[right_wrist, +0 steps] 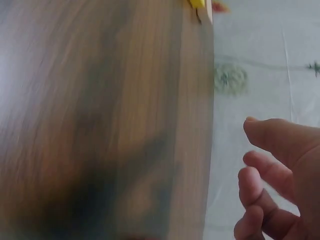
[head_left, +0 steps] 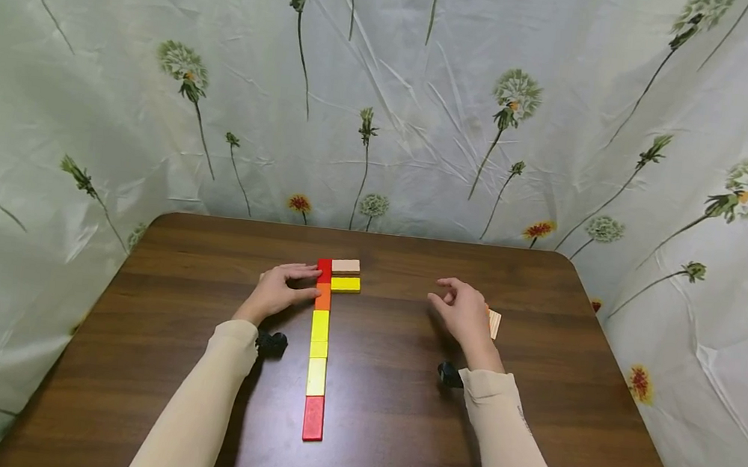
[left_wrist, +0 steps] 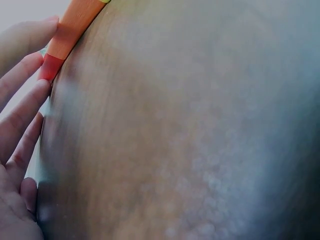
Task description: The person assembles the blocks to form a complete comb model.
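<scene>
A straight column of coloured wooden blocks runs toward me in the head view. From far to near come a red block, an orange block, yellow blocks, a pale yellow block and another red block. My left hand rests at the far end, its extended fingertips touching the far red and orange blocks from the left. To the right, my right hand hovers over the table with loosely bent fingers and holds nothing. Partly hidden behind it lies a plain wooden block with an orange sliver beside it.
Right of the column's far end sit a natural wood block and a yellow block, jutting out sideways. The brown table ends at a rounded far edge, and a floral curtain hangs behind it.
</scene>
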### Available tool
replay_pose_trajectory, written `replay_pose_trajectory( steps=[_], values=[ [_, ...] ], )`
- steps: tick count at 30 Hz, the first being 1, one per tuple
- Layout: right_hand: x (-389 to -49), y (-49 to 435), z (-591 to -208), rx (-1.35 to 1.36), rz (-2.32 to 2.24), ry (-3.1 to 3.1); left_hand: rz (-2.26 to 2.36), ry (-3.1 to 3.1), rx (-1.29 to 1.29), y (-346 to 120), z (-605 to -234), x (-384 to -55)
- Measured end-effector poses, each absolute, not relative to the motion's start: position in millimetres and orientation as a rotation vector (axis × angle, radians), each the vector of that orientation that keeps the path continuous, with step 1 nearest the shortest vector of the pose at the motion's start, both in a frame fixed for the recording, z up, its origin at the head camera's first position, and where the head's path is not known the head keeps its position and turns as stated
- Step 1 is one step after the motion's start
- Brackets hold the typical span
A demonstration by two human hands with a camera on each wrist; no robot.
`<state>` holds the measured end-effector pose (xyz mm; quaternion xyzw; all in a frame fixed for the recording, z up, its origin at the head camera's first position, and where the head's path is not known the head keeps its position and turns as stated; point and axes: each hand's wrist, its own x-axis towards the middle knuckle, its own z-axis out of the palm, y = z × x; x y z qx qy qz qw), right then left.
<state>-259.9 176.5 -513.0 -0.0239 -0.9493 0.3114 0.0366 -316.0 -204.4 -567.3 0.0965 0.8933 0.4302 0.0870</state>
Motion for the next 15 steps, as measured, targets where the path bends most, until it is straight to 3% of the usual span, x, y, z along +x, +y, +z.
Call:
replay_pose_trajectory(
  steps=[15],
  values=[
    [-235.6,250.5,-516.3,-0.531,0.971,-2.858,1.24,2.678,0.281,-202.9,-568.7,-316.9]
  ],
)
